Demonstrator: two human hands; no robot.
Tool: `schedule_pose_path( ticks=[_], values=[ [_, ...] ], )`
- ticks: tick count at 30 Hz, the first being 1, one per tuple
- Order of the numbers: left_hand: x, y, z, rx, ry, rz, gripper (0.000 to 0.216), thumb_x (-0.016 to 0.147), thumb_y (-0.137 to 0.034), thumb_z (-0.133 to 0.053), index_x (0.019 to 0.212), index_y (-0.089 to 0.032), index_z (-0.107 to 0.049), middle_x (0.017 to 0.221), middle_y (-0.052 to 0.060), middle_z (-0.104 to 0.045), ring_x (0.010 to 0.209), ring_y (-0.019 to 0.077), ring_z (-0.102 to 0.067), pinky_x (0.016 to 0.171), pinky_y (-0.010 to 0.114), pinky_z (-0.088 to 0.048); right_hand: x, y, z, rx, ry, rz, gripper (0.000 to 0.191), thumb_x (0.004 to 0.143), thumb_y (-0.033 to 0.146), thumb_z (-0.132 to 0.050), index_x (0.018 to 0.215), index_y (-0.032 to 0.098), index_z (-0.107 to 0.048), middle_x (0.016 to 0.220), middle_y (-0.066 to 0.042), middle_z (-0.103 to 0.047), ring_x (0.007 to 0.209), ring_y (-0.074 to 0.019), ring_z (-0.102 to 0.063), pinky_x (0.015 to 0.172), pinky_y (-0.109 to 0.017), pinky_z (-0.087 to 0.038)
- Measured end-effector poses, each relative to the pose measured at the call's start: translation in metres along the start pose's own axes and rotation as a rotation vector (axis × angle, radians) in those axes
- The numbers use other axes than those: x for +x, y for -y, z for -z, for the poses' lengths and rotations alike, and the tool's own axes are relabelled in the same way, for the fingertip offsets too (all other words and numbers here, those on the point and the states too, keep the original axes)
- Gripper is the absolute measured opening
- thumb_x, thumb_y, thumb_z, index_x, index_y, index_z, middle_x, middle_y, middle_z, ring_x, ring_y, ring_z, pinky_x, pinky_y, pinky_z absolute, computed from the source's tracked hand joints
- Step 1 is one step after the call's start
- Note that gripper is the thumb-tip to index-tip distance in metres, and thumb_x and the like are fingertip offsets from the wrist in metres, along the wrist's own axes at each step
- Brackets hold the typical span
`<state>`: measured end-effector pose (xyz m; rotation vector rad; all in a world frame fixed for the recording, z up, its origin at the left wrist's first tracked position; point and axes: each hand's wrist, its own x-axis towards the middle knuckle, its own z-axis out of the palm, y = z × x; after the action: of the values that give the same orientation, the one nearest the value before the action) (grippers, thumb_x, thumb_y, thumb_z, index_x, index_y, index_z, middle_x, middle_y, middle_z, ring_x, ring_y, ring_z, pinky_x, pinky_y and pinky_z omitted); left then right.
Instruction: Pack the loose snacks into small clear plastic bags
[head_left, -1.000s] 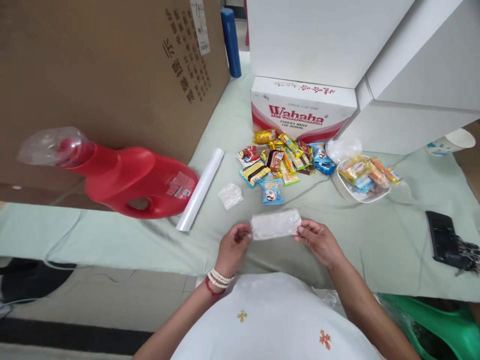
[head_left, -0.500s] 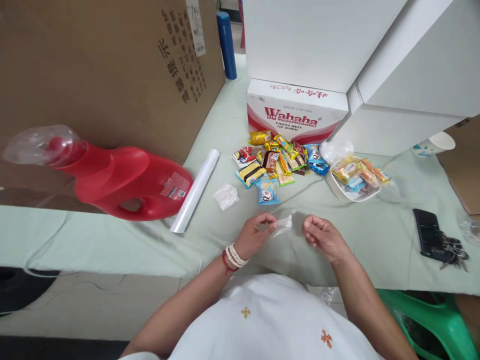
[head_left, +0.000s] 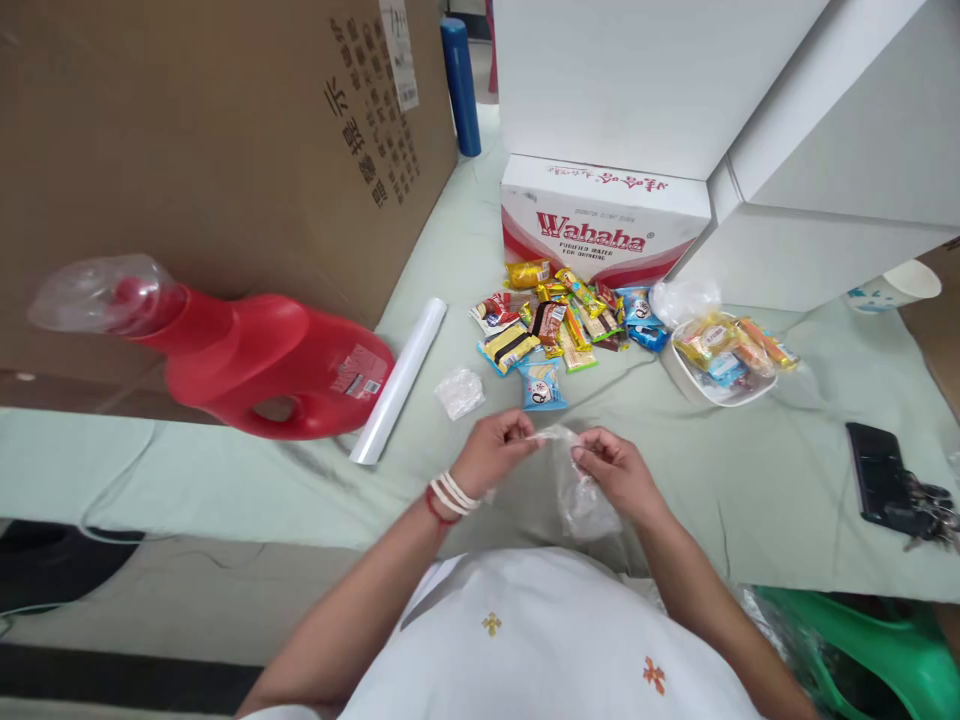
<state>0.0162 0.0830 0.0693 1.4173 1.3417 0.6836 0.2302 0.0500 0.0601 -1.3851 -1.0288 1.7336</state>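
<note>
A clear plastic bag (head_left: 585, 500) hangs between my hands above the table's front part. My left hand (head_left: 496, 447) pinches one end of its top edge. The fingers of my right hand (head_left: 616, 470) are closed on the other side, and the thin film droops below them. Just beyond my hands lies a blue snack packet (head_left: 541, 385). Behind it is a heap of small wrapped snacks (head_left: 551, 322) in yellow, red and brown. A folded piece of clear plastic (head_left: 460, 393) rests on the cloth, left of the blue packet.
At left, a red plastic jug (head_left: 277, 365) lies beside a white roll (head_left: 399, 380). A Wahaha carton (head_left: 600, 225) stands behind the snacks. To the right are a white bowl (head_left: 694, 385) of snacks, a paper cup (head_left: 896, 287), a phone (head_left: 879, 470) and keys (head_left: 934, 505).
My right hand has moved left and now grips the plastic bag, which is spread out and hangs lower. Earlier only my left hand held it. The view has shifted slightly.
</note>
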Motion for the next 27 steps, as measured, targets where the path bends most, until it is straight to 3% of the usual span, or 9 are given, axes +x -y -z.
schedule_pose_path(
  ticks=[2, 5, 7, 9, 12, 15, 18, 23, 27],
  values=[
    [0.011, 0.003, 0.037, 0.193, -0.057, -0.125, 0.011, 0.076, -0.027, -0.066, 0.084, -0.02, -0.07, 0.067, -0.002, -0.053, 0.065, 0.0156, -0.051, 0.065, 0.028, -0.044, -0.001, 0.002, 0.018, -0.053, 0.009, -0.063, 0.043, 0.073, 0.057, -0.082, 0.084, 0.018, -0.068, 0.063, 0.004, -0.055, 0.053, -0.0086, -0.042, 0.049, -0.022, -0.031],
    [0.015, 0.005, 0.079, 0.427, -0.599, -0.199, 0.025, 0.074, -0.025, -0.068, 0.098, -0.019, -0.07, 0.098, 0.007, -0.063, 0.093, 0.0238, -0.059, 0.085, 0.037, -0.049, -0.006, 0.001, 0.034, -0.05, -0.019, -0.13, 0.048, 0.068, 0.061, -0.084, 0.082, 0.018, -0.068, 0.06, 0.005, -0.054, 0.048, -0.007, -0.036, 0.045, -0.022, -0.026],
    [0.006, 0.006, 0.082, 0.417, -0.76, -0.178, 0.023, 0.078, -0.033, -0.069, 0.096, -0.018, -0.068, 0.098, 0.008, -0.062, 0.089, 0.0227, -0.058, 0.083, 0.036, -0.049, -0.01, -0.003, 0.031, 0.01, -0.1, -0.143, 0.051, 0.066, 0.063, -0.085, 0.079, 0.018, -0.065, 0.057, 0.006, -0.051, 0.047, -0.0066, -0.034, 0.045, -0.022, -0.025],
    [-0.01, 0.005, 0.062, 0.258, -0.57, -0.149, 0.022, 0.086, -0.041, -0.063, 0.085, -0.019, -0.066, 0.082, 0.003, -0.061, 0.074, 0.0175, -0.055, 0.072, 0.031, -0.047, -0.013, -0.008, 0.021, 0.081, -0.184, -0.141, 0.052, 0.064, 0.063, -0.086, 0.077, 0.019, -0.062, 0.056, 0.006, -0.049, 0.048, -0.0067, -0.034, 0.045, -0.022, -0.024],
    [-0.031, 0.003, 0.006, -0.067, -0.051, -0.007, 0.036, 0.09, -0.051, -0.057, 0.077, -0.018, -0.064, 0.068, 0.0, -0.058, 0.065, 0.0143, -0.052, 0.061, 0.026, -0.042, -0.018, -0.013, 0.003, 0.148, -0.216, -0.121, 0.048, 0.069, 0.06, -0.085, 0.079, 0.019, -0.063, 0.059, 0.005, -0.053, 0.049, -0.0073, -0.037, 0.046, -0.022, -0.027],
    [-0.037, 0.001, -0.043, -0.236, 0.13, 0.053, 0.037, 0.084, -0.053, -0.067, 0.079, -0.017, -0.064, 0.074, 0.001, -0.065, 0.07, 0.0143, -0.055, 0.064, 0.025, -0.042, -0.02, -0.014, -0.006, 0.202, -0.154, -0.072, 0.042, 0.073, 0.055, -0.084, 0.088, 0.019, -0.068, 0.072, 0.0, -0.064, 0.057, -0.0104, -0.05, 0.054, -0.024, -0.04],
    [-0.032, 0.003, -0.057, -0.316, 0.153, 0.093, 0.032, 0.08, -0.048, -0.072, 0.078, -0.017, -0.064, 0.072, 0.002, -0.065, 0.068, 0.0144, -0.057, 0.065, 0.026, -0.044, -0.02, -0.011, -0.003, 0.192, -0.154, -0.031, 0.04, 0.071, 0.049, -0.087, 0.094, 0.02, -0.071, 0.08, -0.001, -0.068, 0.067, -0.0134, -0.058, 0.063, -0.026, -0.047],
    [-0.026, 0.017, -0.04, -0.401, 0.067, 0.159, 0.032, 0.076, -0.048, -0.073, 0.076, -0.017, -0.061, 0.065, -0.001, -0.061, 0.061, 0.0139, -0.056, 0.064, 0.027, -0.045, -0.021, -0.008, 0.012, 0.098, -0.222, -0.031, 0.04, 0.069, 0.05, -0.088, 0.089, 0.02, -0.071, 0.074, 0.0, -0.065, 0.059, -0.012, -0.052, 0.057, -0.026, -0.045],
    [-0.028, 0.02, -0.043, -0.381, 0.128, 0.206, 0.045, 0.082, -0.061, -0.065, 0.072, -0.017, -0.059, 0.059, -0.003, -0.056, 0.054, 0.0118, -0.051, 0.056, 0.026, -0.04, -0.025, -0.008, 0.009, 0.131, -0.267, -0.024, 0.039, 0.07, 0.052, -0.086, 0.084, 0.021, -0.068, 0.067, 0.002, -0.061, 0.054, -0.0106, -0.047, 0.052, -0.025, -0.04]
  ],
)
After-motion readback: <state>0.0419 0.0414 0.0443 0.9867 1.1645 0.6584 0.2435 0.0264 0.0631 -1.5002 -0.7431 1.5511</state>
